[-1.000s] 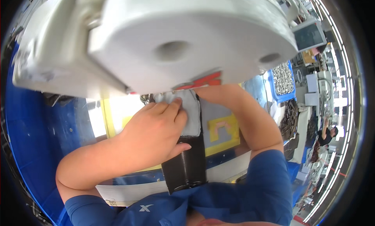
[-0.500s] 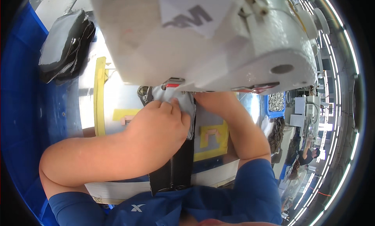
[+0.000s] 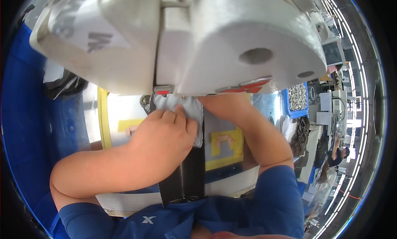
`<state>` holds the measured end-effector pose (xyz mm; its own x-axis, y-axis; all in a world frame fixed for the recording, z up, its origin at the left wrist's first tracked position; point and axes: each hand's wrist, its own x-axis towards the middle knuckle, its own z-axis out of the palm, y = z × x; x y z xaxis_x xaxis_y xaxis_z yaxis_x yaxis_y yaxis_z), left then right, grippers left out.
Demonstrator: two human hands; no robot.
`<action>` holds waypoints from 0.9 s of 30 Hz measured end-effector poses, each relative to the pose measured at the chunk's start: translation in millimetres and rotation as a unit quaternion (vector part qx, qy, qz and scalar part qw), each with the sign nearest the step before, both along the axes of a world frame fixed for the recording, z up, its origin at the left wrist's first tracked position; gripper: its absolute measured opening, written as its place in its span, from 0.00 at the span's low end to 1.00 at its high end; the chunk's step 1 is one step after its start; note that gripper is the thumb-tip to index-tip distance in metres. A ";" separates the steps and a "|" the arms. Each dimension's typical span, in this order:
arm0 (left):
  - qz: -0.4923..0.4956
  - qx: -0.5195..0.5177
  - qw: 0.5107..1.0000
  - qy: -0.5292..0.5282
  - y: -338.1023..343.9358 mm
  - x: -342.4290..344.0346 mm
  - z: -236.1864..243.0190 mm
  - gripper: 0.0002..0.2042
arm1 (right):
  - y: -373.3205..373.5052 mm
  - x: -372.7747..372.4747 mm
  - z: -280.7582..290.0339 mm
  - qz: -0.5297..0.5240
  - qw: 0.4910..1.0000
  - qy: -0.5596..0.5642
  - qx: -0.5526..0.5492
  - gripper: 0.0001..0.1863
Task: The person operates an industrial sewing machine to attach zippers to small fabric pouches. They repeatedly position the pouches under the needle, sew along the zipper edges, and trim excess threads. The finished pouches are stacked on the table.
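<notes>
In front of me a grey fabric piece [image 3: 199, 133] lies under the front of a large off-white sewing machine [image 3: 182, 61]. A coiled metal-toothed zipper edge [image 3: 147, 102] shows at its left side. My left hand [image 3: 167, 129] presses on the grey fabric with its fingers curled together. A black strip with a zipper [image 3: 182, 181] runs from under that hand toward my body. My right hand [image 3: 221, 106] reaches in at the fabric's right side; its fingers are hidden beneath the machine head. What lies under the machine's front cannot be seen.
Yellow tape [image 3: 225, 156] with pinkish pieces marks the work surface on both sides. A blue bin of metal parts [image 3: 297, 99] stands at the right, with dark pieces [image 3: 300, 133] near it. Dark and grey zippered pieces [image 3: 64, 82] lie at the left beside a blue panel [image 3: 25, 127].
My view has shifted, so the machine head fills more of the upper left and hides more of the pieces there. Both hands stay at the grey fabric in nearly the same pose.
</notes>
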<state>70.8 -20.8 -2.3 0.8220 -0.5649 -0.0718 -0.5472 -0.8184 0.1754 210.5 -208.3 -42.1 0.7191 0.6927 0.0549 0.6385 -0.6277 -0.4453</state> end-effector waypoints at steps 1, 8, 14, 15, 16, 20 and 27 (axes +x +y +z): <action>0.000 0.000 1.000 0.004 -0.1 0.1 0.6 0.32 | 0.3 1.0 -0.9 0.021 0.999 -0.024 0.017 0.17; 0.006 -0.019 1.000 0.010 0.0 2.3 8.3 0.33 | 4.5 4.4 -3.7 0.016 0.998 -0.027 0.054 0.15; 0.014 -0.003 0.998 0.057 -0.7 2.6 21.1 0.34 | 8.4 13.8 -25.8 0.026 0.995 -0.005 0.096 0.14; 0.004 -0.016 0.999 0.043 0.3 2.1 19.5 0.34 | 8.6 14.2 -25.6 0.025 0.996 -0.006 0.090 0.13; -0.001 -0.018 0.999 0.039 0.0 3.3 19.1 0.34 | 6.5 14.1 -22.8 0.018 0.996 -0.001 0.086 0.13; -0.015 -0.027 0.999 0.022 -3.9 6.1 19.8 0.34 | -0.5 14.5 -3.6 -0.007 0.998 0.019 0.066 0.14; -0.025 -0.047 0.998 0.011 -11.3 3.3 12.7 0.34 | -10.4 21.5 7.5 -0.004 0.999 0.035 -0.005 0.14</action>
<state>74.2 -32.1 10.3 0.7914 -0.6103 -0.0345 -0.5818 -0.7694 0.2637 232.0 -218.7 -34.6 0.7263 0.6874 -0.0037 0.6008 -0.6374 -0.4824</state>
